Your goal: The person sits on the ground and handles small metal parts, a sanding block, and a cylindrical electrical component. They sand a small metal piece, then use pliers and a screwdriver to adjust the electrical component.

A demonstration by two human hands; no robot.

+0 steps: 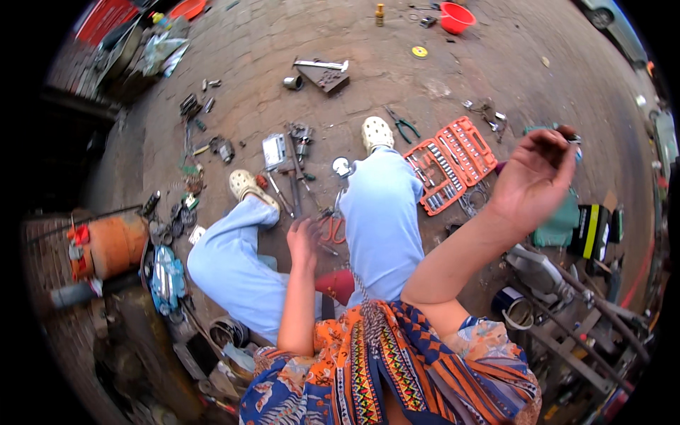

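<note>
My right hand [531,177] is raised at the right, above the ground beyond the orange socket set case [464,177]. Its fingers curl toward the thumb, and a small dark and shiny thing shows at the fingertips, too small to name. Low between my legs, my left hand [303,244] is smeared by motion, so its fingers do not read clearly. Closest to it are a long-handled tool [295,188], perhaps a hammer, and a pair of orange-handled scissors [333,228]. The socket case lies open beside my right leg, with rows of sockets in it.
Green-handled pliers [404,129] and a clear plastic box [274,151] lie on the brick ground. Farther off are a metal block [326,78] and a red bowl [457,18]. An orange gas cylinder [117,244] lies left; metal frames [567,333] crowd the right.
</note>
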